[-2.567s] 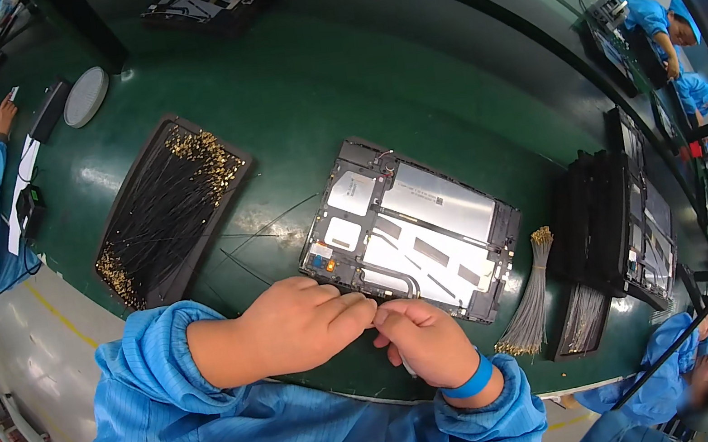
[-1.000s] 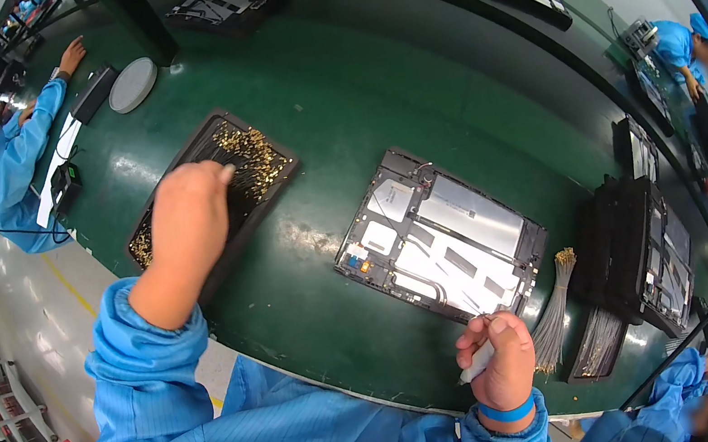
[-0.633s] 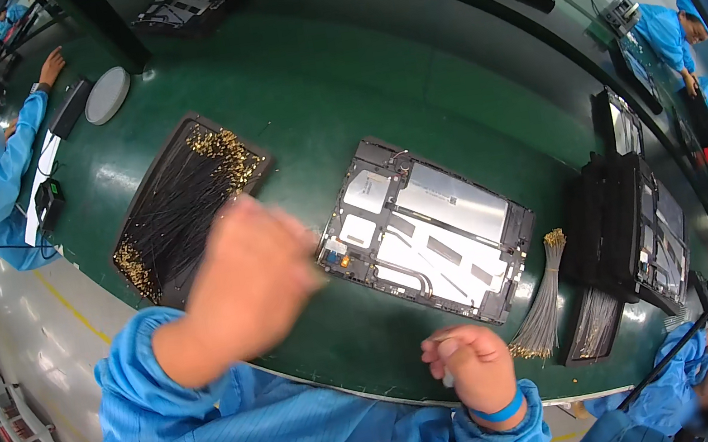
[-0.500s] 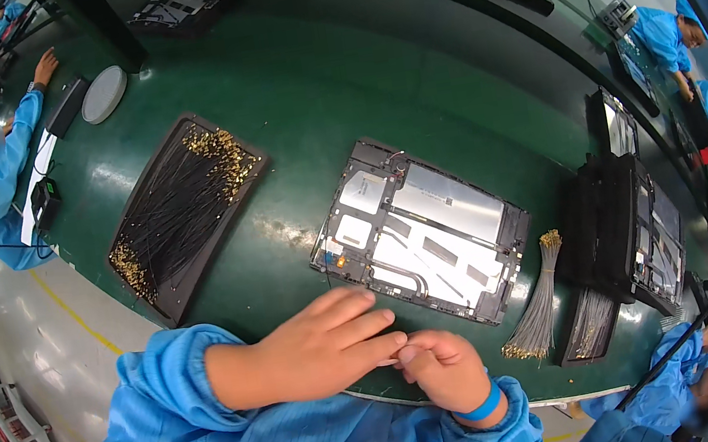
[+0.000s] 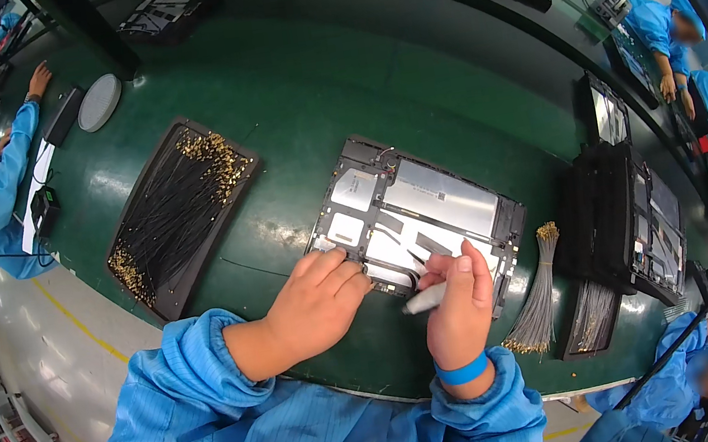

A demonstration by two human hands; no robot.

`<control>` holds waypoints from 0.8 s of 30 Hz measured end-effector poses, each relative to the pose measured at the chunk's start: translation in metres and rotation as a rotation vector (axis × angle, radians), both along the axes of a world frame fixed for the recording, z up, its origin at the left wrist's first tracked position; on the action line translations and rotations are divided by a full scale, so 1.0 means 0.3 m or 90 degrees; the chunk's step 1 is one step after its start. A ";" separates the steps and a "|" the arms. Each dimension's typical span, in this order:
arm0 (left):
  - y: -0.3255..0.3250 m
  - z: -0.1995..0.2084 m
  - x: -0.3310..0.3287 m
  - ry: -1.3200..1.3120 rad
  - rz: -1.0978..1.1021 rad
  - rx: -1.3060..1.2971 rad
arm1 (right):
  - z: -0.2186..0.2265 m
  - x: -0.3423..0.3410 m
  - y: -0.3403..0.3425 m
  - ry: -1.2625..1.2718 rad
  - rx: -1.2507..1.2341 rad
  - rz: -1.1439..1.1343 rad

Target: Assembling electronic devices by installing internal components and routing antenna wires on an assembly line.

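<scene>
An open flat electronic device chassis [image 5: 451, 197], black-framed with silver panels, lies on the green table in front of me. My left hand [image 5: 321, 304] rests at its near left edge, fingers bent and close together. A thin black cable [image 5: 253, 268] runs from under these fingers across the table to the left; the held end is hidden. My right hand [image 5: 458, 301], with a blue band at the wrist, is over the chassis's near edge. Its fingers grip a slim tool with a pale handle [image 5: 425, 299] and a dark pointed tip; its exact kind is unclear.
On the left lies a dark tray [image 5: 185, 283] full of black cables with gold ends. To the right stand a tied bundle of grey cables [image 5: 535, 299], a smaller cable tray [image 5: 591, 321] and stacked black chassis [image 5: 597, 221]. Co-workers in blue sit around the table.
My hands have parted and moved forward onto the chassis's near edge. The pale-handled tool now shows in my right hand, and the black cable now stretches out left of my left hand.
</scene>
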State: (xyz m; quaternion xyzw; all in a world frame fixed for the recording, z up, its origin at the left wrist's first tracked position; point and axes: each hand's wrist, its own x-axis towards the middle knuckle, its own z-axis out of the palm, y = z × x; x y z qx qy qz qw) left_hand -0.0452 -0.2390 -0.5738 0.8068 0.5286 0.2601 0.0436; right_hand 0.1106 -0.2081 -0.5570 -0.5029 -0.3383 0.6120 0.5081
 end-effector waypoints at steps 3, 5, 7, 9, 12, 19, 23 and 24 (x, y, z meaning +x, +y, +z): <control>0.002 -0.002 0.001 0.005 -0.010 -0.004 | -0.054 -0.015 -0.021 -0.191 0.217 -0.015; -0.001 -0.004 0.000 0.005 -0.011 0.001 | -0.085 -0.027 -0.026 -0.205 0.269 -0.007; -0.003 -0.005 -0.002 0.004 -0.013 0.004 | -0.110 -0.027 -0.028 -0.219 0.319 0.002; -0.006 -0.001 -0.005 0.005 -0.019 -0.009 | -0.125 -0.019 -0.030 -0.247 0.378 0.040; 0.003 -0.005 -0.004 0.014 -0.023 -0.005 | -0.128 -0.013 -0.024 -0.247 0.408 0.050; 0.018 0.013 -0.014 0.031 -0.007 0.006 | -0.107 -0.019 0.003 -0.263 0.434 0.081; 0.004 0.011 -0.019 0.065 -0.026 -0.037 | -0.107 -0.020 -0.005 -0.276 0.383 0.065; 0.004 -0.007 -0.017 0.058 -0.035 -0.016 | -0.115 -0.012 -0.014 -0.222 0.312 0.070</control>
